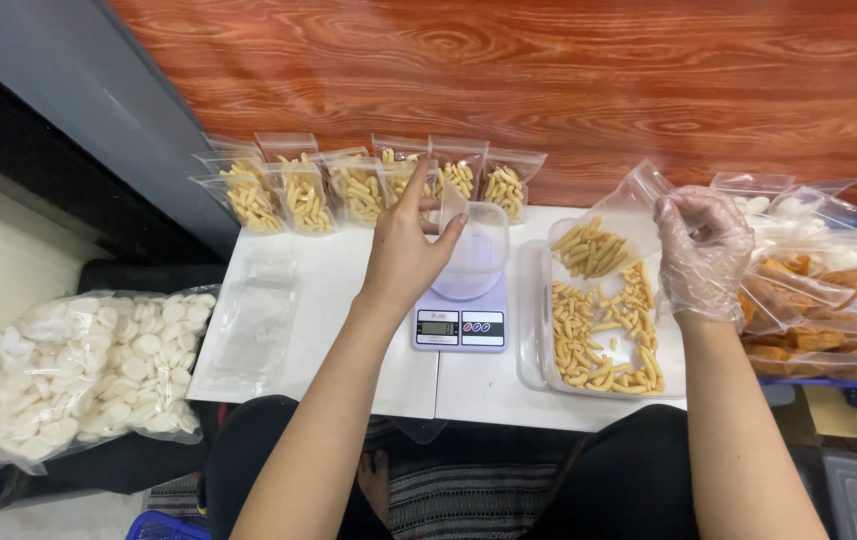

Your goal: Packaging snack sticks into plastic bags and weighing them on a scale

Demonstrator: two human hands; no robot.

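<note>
Head view: the bare left hand (404, 250) pinched the rim of a clear cup (476, 250) on the scale (460, 322). The gloved right hand (704, 250) pinched a glossy bag (604, 240) of ridged yellow sticks above the tray (534, 330). Steadying the cup should keep the weighing true.
</note>
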